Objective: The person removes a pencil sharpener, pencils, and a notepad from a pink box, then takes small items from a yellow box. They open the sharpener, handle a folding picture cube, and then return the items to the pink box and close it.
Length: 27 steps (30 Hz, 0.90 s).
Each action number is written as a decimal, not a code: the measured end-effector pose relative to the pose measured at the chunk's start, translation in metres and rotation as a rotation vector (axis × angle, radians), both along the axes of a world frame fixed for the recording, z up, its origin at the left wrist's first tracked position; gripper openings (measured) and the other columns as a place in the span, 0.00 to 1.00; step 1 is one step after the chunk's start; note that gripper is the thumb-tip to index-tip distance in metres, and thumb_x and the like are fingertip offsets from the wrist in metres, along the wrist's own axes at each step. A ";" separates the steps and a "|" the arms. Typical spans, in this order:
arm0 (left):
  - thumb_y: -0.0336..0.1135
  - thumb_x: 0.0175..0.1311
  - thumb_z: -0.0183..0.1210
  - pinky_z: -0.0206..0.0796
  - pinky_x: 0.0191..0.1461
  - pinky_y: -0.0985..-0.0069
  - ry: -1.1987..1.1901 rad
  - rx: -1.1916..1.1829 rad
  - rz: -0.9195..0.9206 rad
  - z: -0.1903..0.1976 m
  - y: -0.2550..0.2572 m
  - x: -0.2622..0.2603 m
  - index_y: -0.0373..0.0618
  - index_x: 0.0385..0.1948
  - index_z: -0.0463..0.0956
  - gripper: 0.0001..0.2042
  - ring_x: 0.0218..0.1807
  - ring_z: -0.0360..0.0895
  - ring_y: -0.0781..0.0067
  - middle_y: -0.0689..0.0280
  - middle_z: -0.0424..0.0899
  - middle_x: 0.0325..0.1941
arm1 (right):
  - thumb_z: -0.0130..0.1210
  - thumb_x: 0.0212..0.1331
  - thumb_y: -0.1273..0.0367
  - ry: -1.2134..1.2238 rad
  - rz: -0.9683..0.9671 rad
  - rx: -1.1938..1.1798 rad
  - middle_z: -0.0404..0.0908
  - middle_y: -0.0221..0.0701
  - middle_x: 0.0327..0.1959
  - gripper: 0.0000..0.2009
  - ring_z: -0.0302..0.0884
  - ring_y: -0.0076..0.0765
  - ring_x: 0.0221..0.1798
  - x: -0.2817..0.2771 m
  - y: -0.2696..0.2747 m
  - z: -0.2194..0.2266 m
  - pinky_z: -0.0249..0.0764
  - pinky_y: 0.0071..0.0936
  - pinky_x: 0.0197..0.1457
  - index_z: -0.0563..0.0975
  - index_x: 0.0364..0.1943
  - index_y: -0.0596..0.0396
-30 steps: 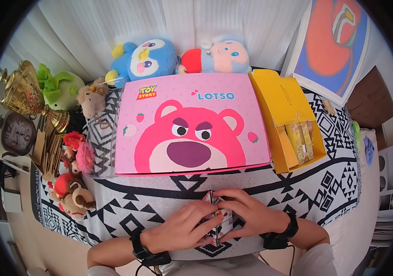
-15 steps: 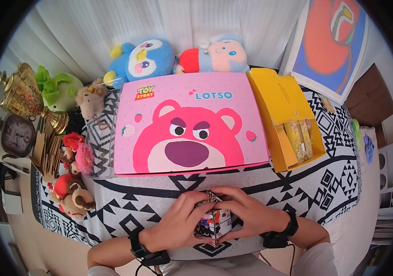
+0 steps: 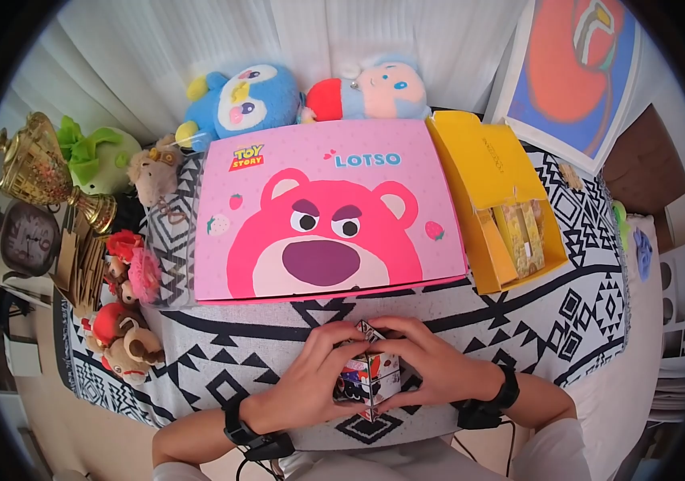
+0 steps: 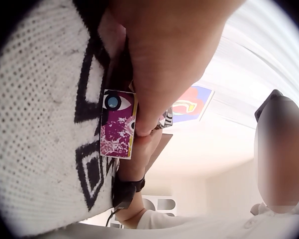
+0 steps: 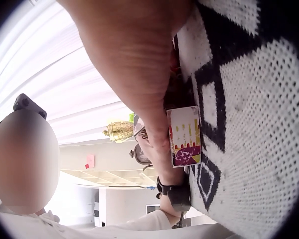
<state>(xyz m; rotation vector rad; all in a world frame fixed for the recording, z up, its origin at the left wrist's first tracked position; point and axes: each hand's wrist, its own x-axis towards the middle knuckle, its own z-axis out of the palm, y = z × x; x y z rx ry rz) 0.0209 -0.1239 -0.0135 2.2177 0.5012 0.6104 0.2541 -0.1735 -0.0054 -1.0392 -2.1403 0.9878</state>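
A cube printed with colourful cartoon pictures (image 3: pixel 369 375) stands between the two hands near the cloth's front edge, one vertical corner turned toward me. Thin seams run across its faces. My left hand (image 3: pixel 304 380) grips its left side, fingers at the top and back, thumb across the upper front. From the right, my right hand (image 3: pixel 437 362) holds it with curled fingers at the top and the thumb low. A purple panel with an eye (image 4: pixel 118 124) shows low on the cube in the left wrist view. In the right wrist view, a white-and-purple panel (image 5: pixel 184 137) sits close to the cloth.
Behind the hands lies a large pink bear-print box (image 3: pixel 230 176), with an open yellow box (image 3: pixel 483 160) to its right. Plush toys (image 3: pixel 258 100) line the back. At left stand a gold trophy (image 3: pixel 34 164), a clock (image 3: pixel 28 238) and a reindeer plush (image 3: pixel 127 345).
The left fingers have shifted from across the cube's front to its top and side, baring more of the printed faces. Both hands still hold it. The head view has shifted slightly.
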 end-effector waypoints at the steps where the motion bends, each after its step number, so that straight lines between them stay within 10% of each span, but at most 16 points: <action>1: 0.39 0.36 0.77 0.60 0.64 0.57 -0.008 -0.043 0.012 0.001 0.000 0.001 0.38 0.57 0.64 0.42 0.63 0.62 0.46 0.52 0.63 0.58 | 0.73 0.42 0.57 0.001 -0.001 -0.002 0.57 0.46 0.65 0.41 0.60 0.55 0.65 -0.001 -0.001 0.000 0.65 0.42 0.65 0.64 0.59 0.59; 27: 0.45 0.35 0.78 0.57 0.65 0.54 -0.081 -0.134 0.012 -0.006 -0.001 0.001 0.35 0.60 0.59 0.48 0.66 0.56 0.43 0.51 0.58 0.63 | 0.76 0.37 0.60 0.088 0.000 -0.075 0.59 0.43 0.63 0.43 0.59 0.51 0.65 -0.003 -0.002 -0.009 0.64 0.40 0.64 0.66 0.62 0.51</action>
